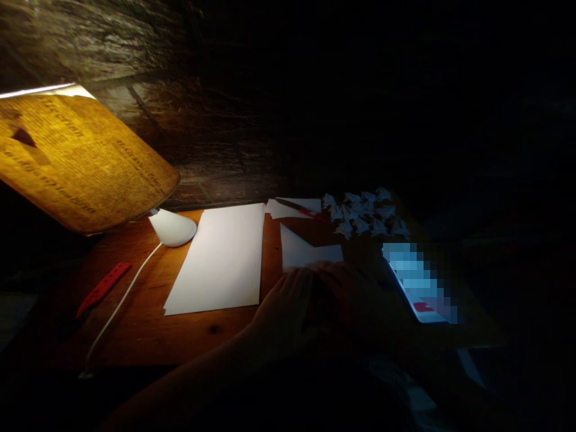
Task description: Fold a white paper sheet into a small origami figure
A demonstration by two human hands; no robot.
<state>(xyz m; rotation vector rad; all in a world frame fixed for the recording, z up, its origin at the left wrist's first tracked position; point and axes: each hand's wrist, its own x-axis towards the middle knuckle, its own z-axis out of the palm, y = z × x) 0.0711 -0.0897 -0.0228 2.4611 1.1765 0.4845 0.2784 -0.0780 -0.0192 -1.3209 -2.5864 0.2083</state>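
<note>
Folded white paper [297,252], just off the view's middle towards five o'clock
One sharp corner points to eleven o'clock, a squarer one sits near two; the edge towards six is hidden.

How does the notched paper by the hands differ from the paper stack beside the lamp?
The paper stack looks four-sided; the notched paper has an inward angle. The paper stack looks brighter, the notched paper dimmer. The left hand and right hand overlap the notched paper; the paper stack lies left of it. Both are white, on the wooden table.
</note>
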